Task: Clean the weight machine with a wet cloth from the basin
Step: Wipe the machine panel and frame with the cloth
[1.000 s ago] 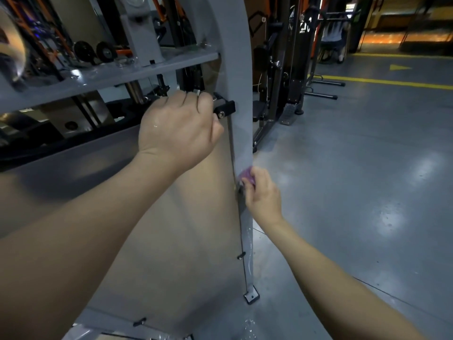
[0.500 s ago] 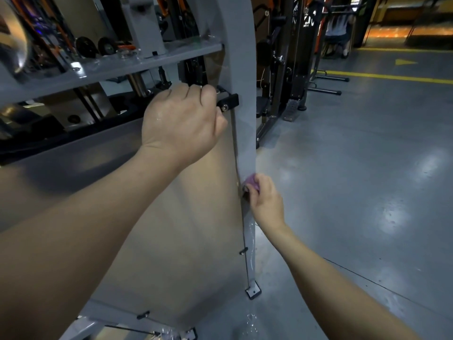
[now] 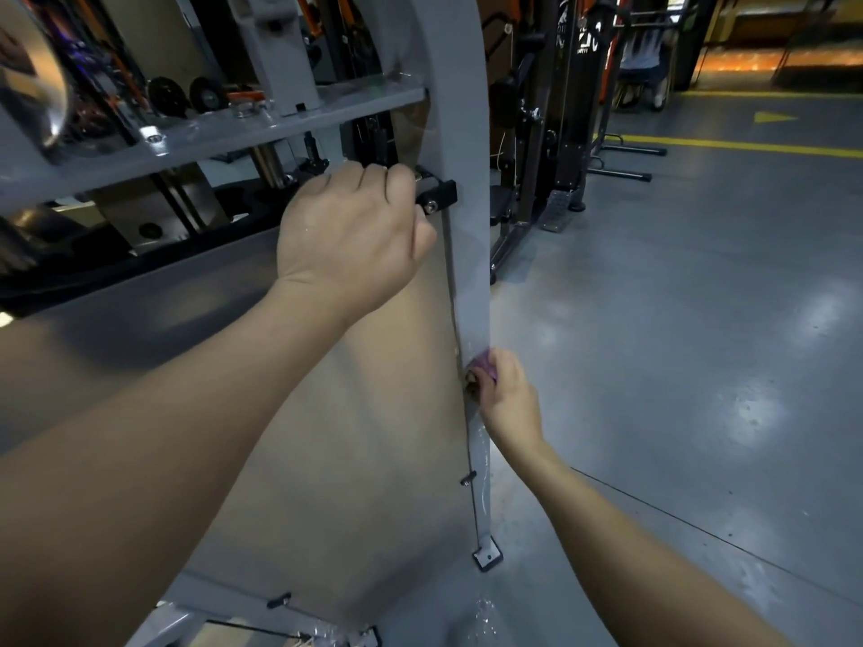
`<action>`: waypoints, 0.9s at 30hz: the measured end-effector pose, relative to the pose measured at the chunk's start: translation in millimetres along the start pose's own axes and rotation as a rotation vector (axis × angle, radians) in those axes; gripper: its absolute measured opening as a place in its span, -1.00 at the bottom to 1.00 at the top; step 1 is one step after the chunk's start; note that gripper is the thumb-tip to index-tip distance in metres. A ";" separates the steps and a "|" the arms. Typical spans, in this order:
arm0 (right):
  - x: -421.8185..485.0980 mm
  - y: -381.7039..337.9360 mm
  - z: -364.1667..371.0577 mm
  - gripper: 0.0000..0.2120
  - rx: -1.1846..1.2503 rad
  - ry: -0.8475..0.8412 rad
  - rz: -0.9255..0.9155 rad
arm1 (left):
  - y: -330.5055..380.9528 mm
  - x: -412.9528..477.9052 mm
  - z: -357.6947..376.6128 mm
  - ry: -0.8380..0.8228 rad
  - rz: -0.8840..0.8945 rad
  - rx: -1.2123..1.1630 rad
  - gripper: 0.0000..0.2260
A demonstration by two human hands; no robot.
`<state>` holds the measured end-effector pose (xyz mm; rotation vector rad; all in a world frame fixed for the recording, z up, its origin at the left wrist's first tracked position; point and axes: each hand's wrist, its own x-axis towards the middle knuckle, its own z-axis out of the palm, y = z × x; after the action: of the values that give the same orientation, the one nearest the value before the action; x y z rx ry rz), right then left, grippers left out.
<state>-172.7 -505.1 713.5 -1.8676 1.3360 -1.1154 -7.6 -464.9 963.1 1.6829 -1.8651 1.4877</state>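
Right hand [image 3: 506, 403] grips a purple cloth [image 3: 483, 365], bunched at its fingertips, against the grey upright [image 3: 469, 282] of the weight machine [image 3: 289, 126], while above and to its left the left hand [image 3: 355, 235] curls its fingers over the shield panel [image 3: 383, 413] top edge, just beside a black bracket [image 3: 438, 194].
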 end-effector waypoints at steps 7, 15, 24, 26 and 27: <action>24.2 -57.0 -18.5 -0.71 0.147 0.203 -0.199 | 0.4 -0.8 1.2 0.021 -0.003 0.005 -0.74; -4.8 -11.2 -0.9 -0.87 0.118 0.068 -0.016 | 0.9 -0.5 2.8 0.036 -0.015 0.000 -0.76; -8.5 7.4 4.5 -0.81 0.068 0.033 -0.024 | 3.0 -0.6 3.2 0.038 -0.024 -0.012 -0.75; -10.5 13.2 3.4 -0.82 0.044 0.028 0.008 | 3.4 -0.1 3.5 0.047 -0.026 -0.002 -0.77; -7.2 5.9 0.7 -0.84 0.061 0.065 -0.014 | 3.3 0.2 3.9 0.049 -0.026 -0.001 -0.77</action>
<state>-175.8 -500.2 706.1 -1.8135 1.3117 -1.2204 -8.7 -468.5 959.7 1.6486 -1.8117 1.5046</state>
